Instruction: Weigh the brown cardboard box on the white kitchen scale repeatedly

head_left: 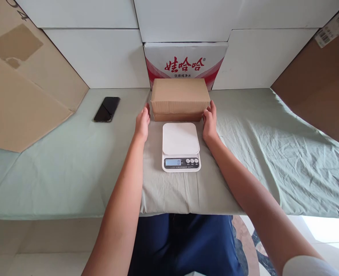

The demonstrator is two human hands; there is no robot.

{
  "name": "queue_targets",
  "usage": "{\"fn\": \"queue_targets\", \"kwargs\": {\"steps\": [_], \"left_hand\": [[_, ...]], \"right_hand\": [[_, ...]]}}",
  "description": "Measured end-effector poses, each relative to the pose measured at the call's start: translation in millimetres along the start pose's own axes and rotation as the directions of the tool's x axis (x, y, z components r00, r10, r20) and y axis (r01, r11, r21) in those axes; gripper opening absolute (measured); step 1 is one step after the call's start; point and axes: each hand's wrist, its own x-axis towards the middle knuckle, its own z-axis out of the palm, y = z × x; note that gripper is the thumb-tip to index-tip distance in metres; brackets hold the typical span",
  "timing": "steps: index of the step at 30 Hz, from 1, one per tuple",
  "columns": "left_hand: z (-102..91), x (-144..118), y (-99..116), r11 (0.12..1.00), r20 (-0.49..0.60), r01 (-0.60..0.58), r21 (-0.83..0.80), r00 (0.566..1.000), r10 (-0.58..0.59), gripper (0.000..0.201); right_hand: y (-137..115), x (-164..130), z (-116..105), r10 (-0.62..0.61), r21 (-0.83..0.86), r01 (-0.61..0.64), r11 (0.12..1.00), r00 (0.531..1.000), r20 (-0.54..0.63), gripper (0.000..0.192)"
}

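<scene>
A closed brown cardboard box sits on the cloth, behind a white digital kitchen scale. My left hand is beside the box's left side, fingers stretched forward and a narrow gap between them and the cardboard. On the opposite side, my right hand is at the box's right front corner, its fingers extended along that side and the thumb near the front face. Its fingertips seem to touch the box, though the contact is partly hidden. Nothing lies on the scale's plate, and its lit display appears to read 0.
A black smartphone lies left of my left hand on the green cloth. Behind the brown box stands a white-and-red printed carton against white panels. Large cardboard pieces flank the left side and the right.
</scene>
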Motion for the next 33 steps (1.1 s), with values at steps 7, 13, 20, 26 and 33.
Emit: {"fn": "queue_targets", "kwargs": {"steps": [7, 13, 20, 26, 33], "left_hand": [[16.1, -8, 0, 0.992, 0.115, -0.044, 0.117, 0.993, 0.03, 0.057], [19.3, -16, 12, 0.992, 0.119, -0.073, 0.102, 0.991, 0.061, 0.056], [25.1, -42, 54, 0.967, 0.229, -0.213, 0.141, 0.957, 0.177, 0.061], [17.8, -94, 78, 0.939, 0.279, -0.303, 0.163, 0.927, 0.251, 0.062], [-0.5, -168, 73, 0.962, 0.298, -0.156, 0.224, 0.951, 0.084, 0.071]], "right_hand": [[-16, -6, 10, -0.098, -0.1, 0.111, 0.989, 0.988, 0.123, 0.056], [-24, -13, 13, -0.092, -0.133, 0.105, 0.985, 0.991, 0.101, 0.055], [-33, -18, 13, -0.244, -0.14, 0.26, 0.956, 0.963, 0.117, 0.07], [-63, -57, -8, -0.398, -0.181, 0.441, 0.879, 0.888, 0.231, 0.076], [-61, -132, -26, -0.364, -0.222, 0.425, 0.877, 0.892, 0.269, 0.075]]}}
